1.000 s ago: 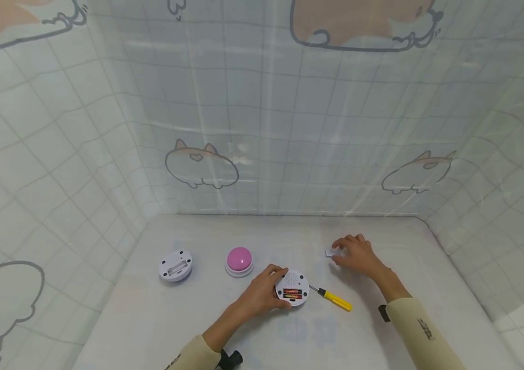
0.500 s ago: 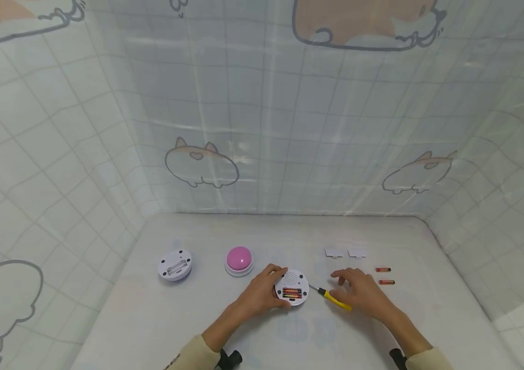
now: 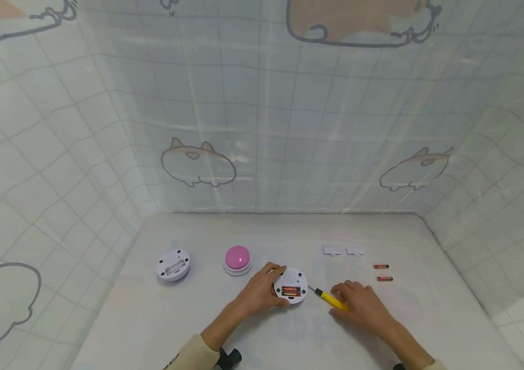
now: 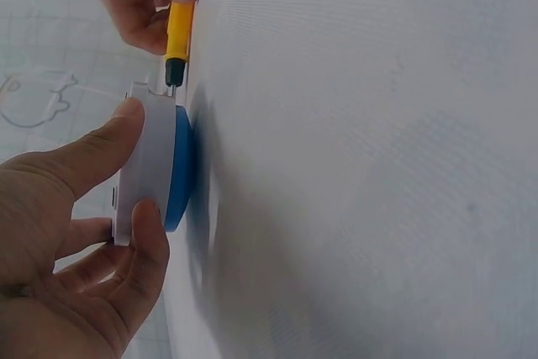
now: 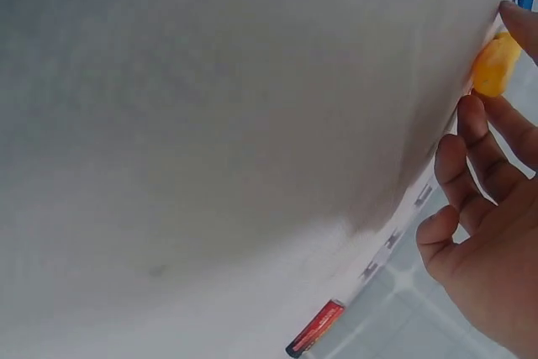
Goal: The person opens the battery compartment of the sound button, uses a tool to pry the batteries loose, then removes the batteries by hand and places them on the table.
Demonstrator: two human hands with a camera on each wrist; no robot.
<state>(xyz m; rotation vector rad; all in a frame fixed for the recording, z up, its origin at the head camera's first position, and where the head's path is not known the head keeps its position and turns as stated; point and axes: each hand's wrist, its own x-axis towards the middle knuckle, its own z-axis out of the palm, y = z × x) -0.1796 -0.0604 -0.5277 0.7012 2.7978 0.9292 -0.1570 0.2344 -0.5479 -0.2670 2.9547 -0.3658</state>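
Observation:
My left hand [image 3: 257, 293] grips a round white buzzer button [image 3: 291, 276] by its sides, thumb and fingers on opposite edges. Its underside faces up, with a speaker grille and two red batteries [image 3: 291, 292] in the uncovered compartment. In the left wrist view its blue dome [image 4: 181, 170] points down at the table. A screwdriver [image 3: 333, 300] with a yellow handle and black collar lies to the right, its shaft tip close to the buzzer's edge. My right hand [image 3: 361, 307] pinches the rear of that handle between thumb and fingers; the handle's end [image 5: 496, 65] shows in the right wrist view.
A pink-domed buzzer [image 3: 237, 258] stands upright left of centre. Farther left, another buzzer [image 3: 173, 265] lies upside down with a bare battery slot. Two white battery covers [image 3: 332, 250] and two loose batteries [image 3: 384, 279] lie at the back right. A patterned curtain [image 3: 262, 128] borders the table.
My right hand has let go of a battery cover at the back, come down toward me and taken hold of the screwdriver handle. My left hand keeps holding the buzzer in place.

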